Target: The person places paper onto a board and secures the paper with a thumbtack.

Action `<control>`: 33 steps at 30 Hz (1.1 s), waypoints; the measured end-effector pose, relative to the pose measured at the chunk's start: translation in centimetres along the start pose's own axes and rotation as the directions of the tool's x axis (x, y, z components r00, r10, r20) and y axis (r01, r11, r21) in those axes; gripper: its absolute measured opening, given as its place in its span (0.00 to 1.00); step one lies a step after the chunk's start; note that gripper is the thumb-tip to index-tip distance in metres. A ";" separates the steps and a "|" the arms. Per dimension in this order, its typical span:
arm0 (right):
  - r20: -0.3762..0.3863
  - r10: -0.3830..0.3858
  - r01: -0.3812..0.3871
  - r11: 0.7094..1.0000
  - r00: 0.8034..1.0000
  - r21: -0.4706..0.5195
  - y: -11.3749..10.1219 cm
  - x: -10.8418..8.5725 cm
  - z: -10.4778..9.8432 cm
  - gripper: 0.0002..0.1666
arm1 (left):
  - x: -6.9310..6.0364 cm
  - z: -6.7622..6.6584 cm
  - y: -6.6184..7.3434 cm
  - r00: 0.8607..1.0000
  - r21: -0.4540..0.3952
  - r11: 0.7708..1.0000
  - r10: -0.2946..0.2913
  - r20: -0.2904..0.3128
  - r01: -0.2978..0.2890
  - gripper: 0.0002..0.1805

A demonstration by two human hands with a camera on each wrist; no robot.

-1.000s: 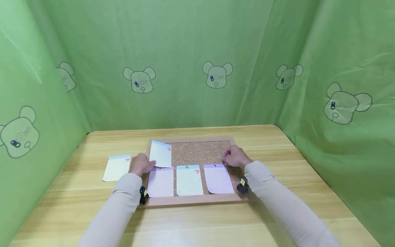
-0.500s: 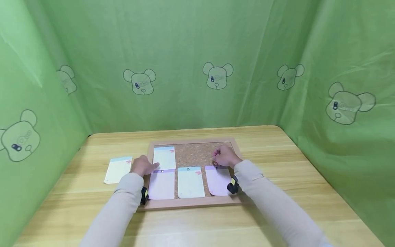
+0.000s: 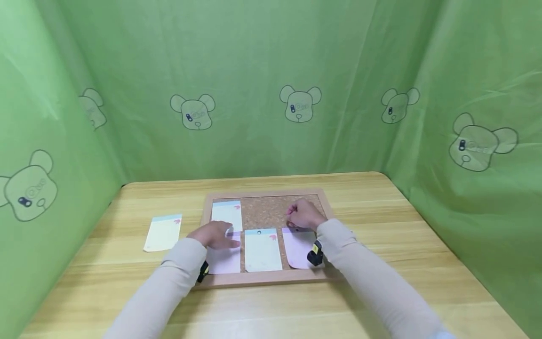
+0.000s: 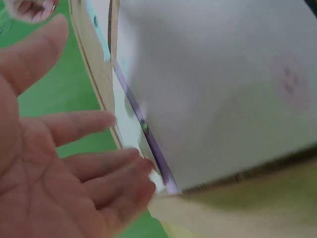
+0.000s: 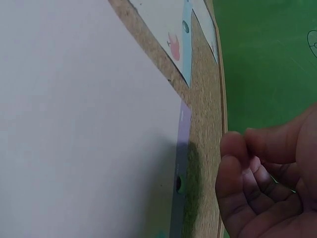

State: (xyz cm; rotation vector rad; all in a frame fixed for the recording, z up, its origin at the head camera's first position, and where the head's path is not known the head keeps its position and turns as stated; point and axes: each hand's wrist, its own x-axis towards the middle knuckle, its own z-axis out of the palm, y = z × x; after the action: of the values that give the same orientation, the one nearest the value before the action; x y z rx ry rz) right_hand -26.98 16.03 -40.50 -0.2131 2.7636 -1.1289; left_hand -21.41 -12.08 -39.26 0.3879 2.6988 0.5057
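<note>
My left hand [image 3: 213,235] hovers, fingers spread, over the lower-left purple-topped note [image 3: 224,263]; in the left wrist view this hand [image 4: 74,163] grips nothing. Above that note, a blue-topped note [image 3: 226,213] lies at the cork board's [image 3: 264,212] upper left. My right hand [image 3: 304,214] is over the board, above the lower-right purple-topped note [image 3: 296,249]. In the right wrist view its thumb and fingertips meet and the other fingers curl in; whether this hand [image 5: 267,183] holds something tiny cannot be made out. A round pin [image 5: 181,184] sits in the purple strip.
Between the purple-topped notes is a pinned blue-topped note [image 3: 263,254]. Another blue-topped note [image 3: 162,234] lies on the wooden table [image 3: 271,310], left of the board's wooden frame [image 3: 262,279]. Green curtains [image 3: 254,56] with bear drawings surround the table on the back and sides.
The upper-left note has come down flat and straight onto the board. My left hand has let go of it and moved right and nearer. My right hand has shifted left.
</note>
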 end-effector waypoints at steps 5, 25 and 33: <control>0.002 0.007 -0.007 1.000 1.000 -0.002 -0.2 -0.1 0.0 0.05 | 0.0 0.3 0.9 0.996 0.088 0.995 -0.055 0.074 0.049 0.44; 0.011 0.008 -0.008 1.000 1.000 0.009 -0.1 -0.7 -0.4 0.04 | -0.3 0.7 1.0 0.993 0.116 0.993 -0.042 0.112 0.029 0.38; 0.010 0.022 -0.023 0.999 1.000 0.038 0.1 -0.7 -0.4 0.03 | -0.6 0.2 2.0 0.996 0.172 0.983 -0.074 0.045 0.065 0.30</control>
State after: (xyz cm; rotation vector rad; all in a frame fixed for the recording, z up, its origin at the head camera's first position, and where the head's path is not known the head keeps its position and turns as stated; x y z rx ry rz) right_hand -26.42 16.50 -40.22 -0.1815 2.7266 -1.1716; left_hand -20.39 -10.41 -38.52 0.3458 2.7034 0.2425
